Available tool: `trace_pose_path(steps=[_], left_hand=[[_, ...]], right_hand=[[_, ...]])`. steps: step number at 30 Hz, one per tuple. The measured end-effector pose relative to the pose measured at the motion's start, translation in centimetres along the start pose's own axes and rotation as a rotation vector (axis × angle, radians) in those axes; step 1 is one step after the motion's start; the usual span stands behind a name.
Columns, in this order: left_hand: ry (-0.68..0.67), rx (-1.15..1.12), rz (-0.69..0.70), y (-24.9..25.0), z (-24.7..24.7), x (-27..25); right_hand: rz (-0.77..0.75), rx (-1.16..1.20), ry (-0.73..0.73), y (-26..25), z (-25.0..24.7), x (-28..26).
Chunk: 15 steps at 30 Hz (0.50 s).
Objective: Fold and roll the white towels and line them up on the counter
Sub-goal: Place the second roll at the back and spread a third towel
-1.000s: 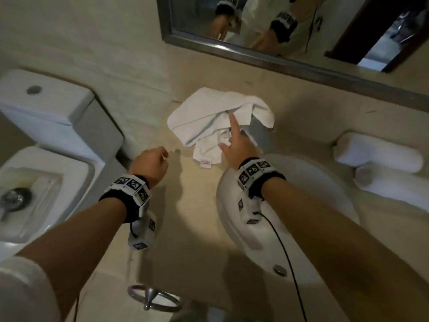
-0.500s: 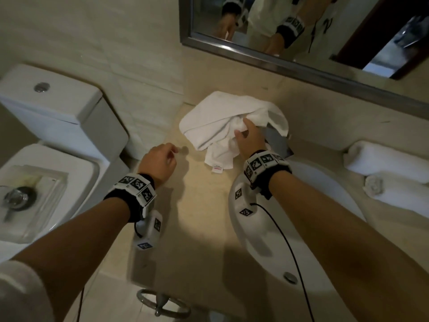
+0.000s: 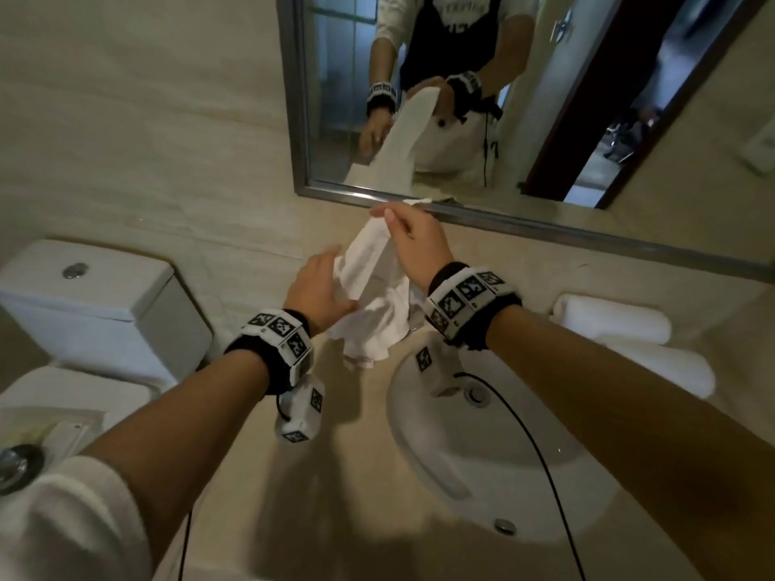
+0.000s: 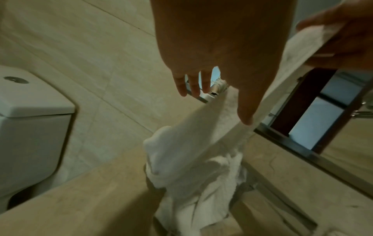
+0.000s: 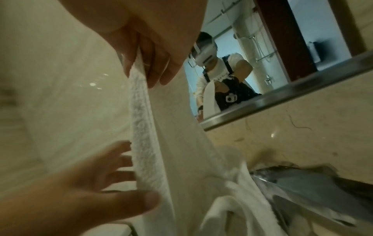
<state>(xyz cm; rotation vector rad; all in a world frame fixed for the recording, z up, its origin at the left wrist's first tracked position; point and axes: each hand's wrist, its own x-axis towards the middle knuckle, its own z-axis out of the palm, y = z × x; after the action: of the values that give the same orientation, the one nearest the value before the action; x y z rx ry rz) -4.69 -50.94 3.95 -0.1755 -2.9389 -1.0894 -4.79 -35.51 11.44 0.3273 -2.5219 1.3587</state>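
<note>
Already two rolled white terry towels (image 3: 612, 318) lie at three o'clock; the right hand (image 3: 413, 241) pinches a crumpled white cloth towel (image 3: 369, 295) aloft, unfolded, the left hand (image 3: 318, 287) spread, fingers touching it.

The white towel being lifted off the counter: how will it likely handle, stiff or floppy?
Probably floppy: the towel hangs in a limp strip from the right hand, which pinches its top edge. Its lower part bunches on the counter, so it likely won't hold a shape. The left hand lies open against it, perhaps to steady the swing.
</note>
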Motion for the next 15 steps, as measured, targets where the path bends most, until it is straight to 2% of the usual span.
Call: trace_pose_path(steps=[5, 7, 10, 12, 15], left_hand=[[-0.051, 0.035, 0.071, 2.0, 0.4, -0.5], [-0.074, -0.014, 0.091, 3.0, 0.4, -1.2], [-0.097, -0.231, 0.09, 4.0, 0.0, -2.2], [-0.087, -0.289, 0.085, 4.6, -0.5, -2.5], [-0.224, -0.263, 0.096, 6.5, -1.0, -3.6]], right_hand=[[-0.045, 0.141, 0.085, -2.4, -2.8, -0.7], [-0.036, 0.117, 0.068, -2.1, -3.9, -1.2], [0.061, 0.074, 0.068, -0.4, -5.3, -2.4], [0.095, 0.004, 0.057, 1.1, -6.0, -3.3], [0.097, -0.097, 0.027, 2.2, -7.3, -4.9]])
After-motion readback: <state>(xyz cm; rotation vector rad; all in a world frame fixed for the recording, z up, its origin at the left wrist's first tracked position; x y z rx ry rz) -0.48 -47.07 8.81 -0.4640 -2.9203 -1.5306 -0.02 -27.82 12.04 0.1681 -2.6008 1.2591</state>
